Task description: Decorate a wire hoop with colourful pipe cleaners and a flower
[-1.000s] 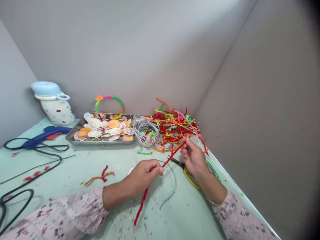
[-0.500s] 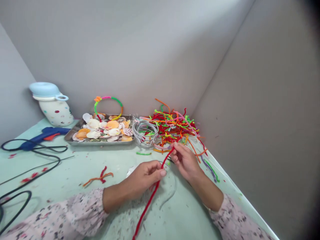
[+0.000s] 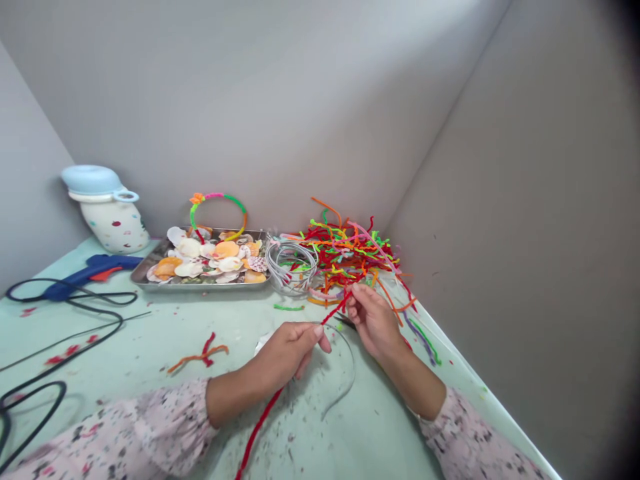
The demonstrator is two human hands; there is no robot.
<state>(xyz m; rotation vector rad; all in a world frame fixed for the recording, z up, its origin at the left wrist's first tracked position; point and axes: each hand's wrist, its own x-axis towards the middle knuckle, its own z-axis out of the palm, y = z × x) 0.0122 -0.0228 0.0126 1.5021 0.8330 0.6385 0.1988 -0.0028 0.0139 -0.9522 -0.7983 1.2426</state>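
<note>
Over the middle of the table [image 3: 390, 433], a red pipe cleaner [image 3: 259, 427] is held by both hands: its far tip is pinched in the right hand [image 3: 375, 320], its length gripped in the left hand [image 3: 295, 350]. Its long axis is slanted from far right to near left, with the tail cut off by the frame. The right hand is bordered by the pile of pipe cleaners [image 3: 345, 250]; open room is found between the forearms.
</note>
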